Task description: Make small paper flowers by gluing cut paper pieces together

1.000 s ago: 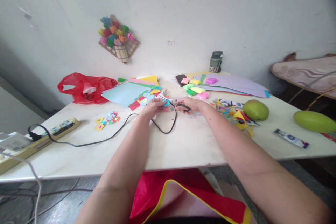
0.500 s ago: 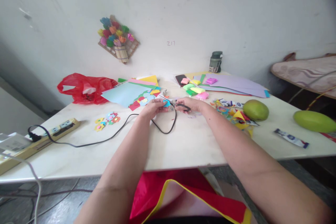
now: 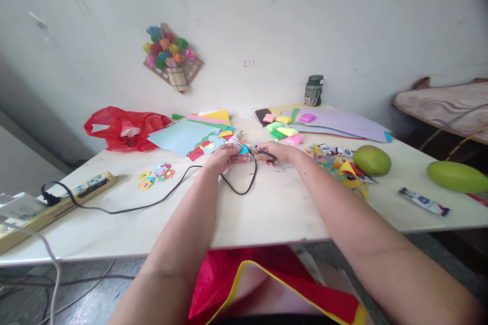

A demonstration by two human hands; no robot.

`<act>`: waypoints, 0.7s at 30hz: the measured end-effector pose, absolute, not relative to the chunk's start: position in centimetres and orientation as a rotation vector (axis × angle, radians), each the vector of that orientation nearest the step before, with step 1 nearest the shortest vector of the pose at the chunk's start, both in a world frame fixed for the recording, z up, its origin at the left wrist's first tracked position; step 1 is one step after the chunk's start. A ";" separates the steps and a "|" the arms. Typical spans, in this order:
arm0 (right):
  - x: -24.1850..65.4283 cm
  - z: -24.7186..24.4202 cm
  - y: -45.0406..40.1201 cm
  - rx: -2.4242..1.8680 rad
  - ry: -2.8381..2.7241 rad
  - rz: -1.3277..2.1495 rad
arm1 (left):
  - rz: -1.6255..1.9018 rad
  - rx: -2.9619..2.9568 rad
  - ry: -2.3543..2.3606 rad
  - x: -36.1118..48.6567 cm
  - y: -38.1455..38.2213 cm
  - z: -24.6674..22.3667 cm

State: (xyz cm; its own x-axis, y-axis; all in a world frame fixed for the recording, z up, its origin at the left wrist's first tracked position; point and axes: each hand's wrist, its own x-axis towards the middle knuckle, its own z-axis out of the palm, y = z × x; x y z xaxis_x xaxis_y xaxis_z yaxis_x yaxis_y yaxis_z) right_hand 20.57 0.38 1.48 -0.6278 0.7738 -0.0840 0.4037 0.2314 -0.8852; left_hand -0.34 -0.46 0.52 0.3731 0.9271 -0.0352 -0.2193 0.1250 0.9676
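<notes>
Near the middle of the table, my left hand (image 3: 225,156) pinches a small piece of blue paper (image 3: 243,150). Facing it, my right hand (image 3: 277,152) is closed around the black handles of a pair of scissors (image 3: 267,156), whose blades point toward the blue paper. A black cord (image 3: 247,190) loops on the tabletop beneath and in front of both hands. Just beyond my left hand lie cut paper shapes (image 3: 208,144) in red, yellow and blue. Paper flowers (image 3: 156,175) rest to the left. The exact contact of blades and paper is too small to make out.
A power strip (image 3: 80,190) and a red plastic bag (image 3: 125,129) lie at left. Behind are coloured sheets (image 3: 183,134), clay packs (image 3: 285,131), a phone (image 3: 262,116) and a bottle (image 3: 314,90). Paper scraps (image 3: 345,170), two green mangoes (image 3: 371,160) and a tube (image 3: 424,201) occupy the right.
The blue paper has shifted and turned slightly in my left hand. The fingers of both hands have moved a little; the rest stays as it was.
</notes>
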 end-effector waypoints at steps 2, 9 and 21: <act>20.6 1.4 0.5 -1.063 -2.129 1.387 | 0.976 1.126 0.795 -0.5 -0.3 0.4; 20.7 1.5 0.3 -1.113 -2.147 1.357 | 1.001 1.124 0.815 -0.5 -0.2 0.1; 20.7 1.4 0.5 -1.091 -2.075 1.417 | 0.990 1.125 0.798 -0.2 -0.5 0.5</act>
State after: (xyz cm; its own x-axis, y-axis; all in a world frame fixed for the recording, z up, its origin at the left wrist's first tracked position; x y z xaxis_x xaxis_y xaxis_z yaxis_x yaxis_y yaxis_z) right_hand 20.67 0.49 1.36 -0.6157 0.7818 -0.0989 0.3764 0.1815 -0.9085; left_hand -0.22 -0.55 0.48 0.3680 0.9293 -0.0305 -0.2275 0.1218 0.9661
